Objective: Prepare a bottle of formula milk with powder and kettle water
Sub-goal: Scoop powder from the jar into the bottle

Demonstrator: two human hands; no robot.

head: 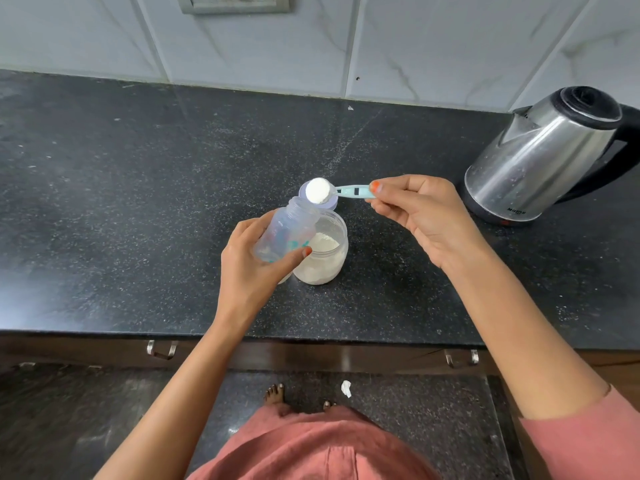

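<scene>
**A:** Where is the bottle sitting?

**B:** The bottle (289,233) isn't sitting. The left hand (249,268) is holding it off the surface (138,202), tilted, with its mouth over the open jar (329,261). The fingers (298,257) are wrapping its lower body and the palm is hiding its base. I can't tell if anything is inside.

**A:** And the right hand?

**B:** The right hand (415,216) is pinching the handle end of a teal scoop (351,192), with the fingers (376,187) curling round it. The bowl is carrying heaped white powder (318,190) right at the bottle's mouth.

**A:** Anything getting blocked?

**B:** A lilac round piece (333,203) is lying behind the mouth, mostly covered, so I can't tell what it is. The bottle and hand are covering the jar's left side. The right edge is cutting off the kettle (540,154) handle, and its print is too small to read.

**A:** What about the room?

**B:** Black speckled stone is running back to a white marbled tile wall (415,46). The top edge is cropping a switch plate (235,3). Drawer handles (162,349) are showing under the front edge. A white scrap (346,389) is lying on the dark floor near bare feet.

**A:** And the containers?

**B:** The jar is standing lidless, holding off-white powder to roughly halfway. The steel kettle is standing well apart on the right with its lid down.
</scene>
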